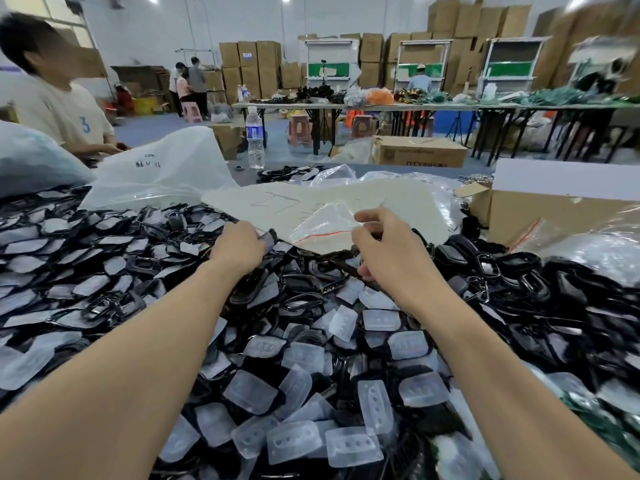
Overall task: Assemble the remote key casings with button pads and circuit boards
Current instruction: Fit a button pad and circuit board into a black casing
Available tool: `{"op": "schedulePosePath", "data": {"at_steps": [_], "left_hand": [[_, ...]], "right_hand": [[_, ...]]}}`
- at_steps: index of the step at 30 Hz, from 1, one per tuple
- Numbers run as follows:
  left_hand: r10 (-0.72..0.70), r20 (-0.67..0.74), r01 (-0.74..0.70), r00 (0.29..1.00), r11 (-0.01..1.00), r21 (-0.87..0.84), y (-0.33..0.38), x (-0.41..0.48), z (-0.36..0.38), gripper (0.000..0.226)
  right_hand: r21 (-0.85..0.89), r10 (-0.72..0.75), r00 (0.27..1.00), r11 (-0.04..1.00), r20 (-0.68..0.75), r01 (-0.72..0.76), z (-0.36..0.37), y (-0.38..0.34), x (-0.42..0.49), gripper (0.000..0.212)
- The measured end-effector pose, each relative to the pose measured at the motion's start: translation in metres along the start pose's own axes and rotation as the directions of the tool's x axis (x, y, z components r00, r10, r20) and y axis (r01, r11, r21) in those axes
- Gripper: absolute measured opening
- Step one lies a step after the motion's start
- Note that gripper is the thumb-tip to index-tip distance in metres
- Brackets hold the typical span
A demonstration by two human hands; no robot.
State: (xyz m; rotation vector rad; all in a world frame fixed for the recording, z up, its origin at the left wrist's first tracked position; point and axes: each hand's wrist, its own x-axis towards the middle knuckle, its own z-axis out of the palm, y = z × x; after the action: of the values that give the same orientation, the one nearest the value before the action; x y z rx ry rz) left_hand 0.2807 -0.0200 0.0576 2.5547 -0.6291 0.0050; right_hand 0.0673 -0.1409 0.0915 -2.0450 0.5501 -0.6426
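Left hand [239, 249] grips one casing [269, 239]; right hand [382, 245] pinches one clear bag [323, 228].

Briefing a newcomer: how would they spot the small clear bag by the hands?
Black plastic key casings and translucent button pads fill the foreground. At their far edge lies a pale sheet; the small clear plastic zip bag rests on it, between left hand and right hand. Unlike the big bags behind, it has a red line.
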Motion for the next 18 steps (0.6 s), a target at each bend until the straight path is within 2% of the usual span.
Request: {"op": "schedulePosePath", "data": {"at_steps": [2, 5, 7, 9, 10, 12, 15, 16, 18], "left_hand": [[-0.006, -0.07, 0.0, 0.997, 0.996, -0.084, 0.0, -0.005, -0.006, 0.022], [0.014, -0.121, -0.05, 0.993, 0.952, -0.303, 0.01, -0.021, -0.018, 0.025], [0.052, -0.075, -0.084, 0.996, 0.838, -0.539, 0.03, -0.046, -0.025, 0.016], [0.144, 0.005, -0.093, 0.989, 0.667, -0.739, 0.052, -0.083, -0.025, 0.007], [0.205, 0.049, -0.084, 0.977, 0.592, -0.802, 0.061, -0.102, -0.021, 0.009], [0.338, 0.121, -0.085, 0.933, 0.535, -0.84, 0.075, -0.141, -0.011, 0.017], [0.504, 0.133, -0.236, 0.854, 0.601, -0.764, 0.088, -0.185, 0.007, 0.023], [0.532, 0.117, -0.288, 0.839, 0.615, -0.734, 0.092, -0.194, 0.013, 0.025], [0.506, 0.054, -0.319, 0.861, 0.62, -0.717, 0.099, -0.208, 0.027, 0.024]], "right_hand": [[0.011, -0.004, 1.0, 1.0, -0.005, 0.005, -0.004, 0.002, -0.003, 0.026], [0.044, -0.006, 1.0, 0.999, -0.024, 0.007, -0.017, 0.009, -0.013, 0.022], [0.142, 0.03, 0.999, 0.99, -0.029, -0.026, -0.026, 0.013, -0.022, 0.021], [0.292, 0.082, 0.997, 0.953, -0.002, -0.078, -0.034, 0.017, -0.036, 0.017], [0.349, 0.096, 0.995, 0.932, 0.019, -0.097, -0.038, 0.019, -0.044, 0.017], [0.426, 0.097, 0.993, 0.897, 0.064, -0.115, -0.045, 0.028, -0.063, 0.019], [0.501, 0.046, 0.995, 0.861, 0.086, -0.083, -0.054, 0.044, -0.092, 0.014], [0.501, 0.024, 0.998, 0.864, 0.065, -0.053, -0.056, 0.05, -0.101, 0.015], [0.508, 0.011, 1.0, 0.861, 0.003, -0.011, -0.057, 0.06, -0.117, 0.018]]}}
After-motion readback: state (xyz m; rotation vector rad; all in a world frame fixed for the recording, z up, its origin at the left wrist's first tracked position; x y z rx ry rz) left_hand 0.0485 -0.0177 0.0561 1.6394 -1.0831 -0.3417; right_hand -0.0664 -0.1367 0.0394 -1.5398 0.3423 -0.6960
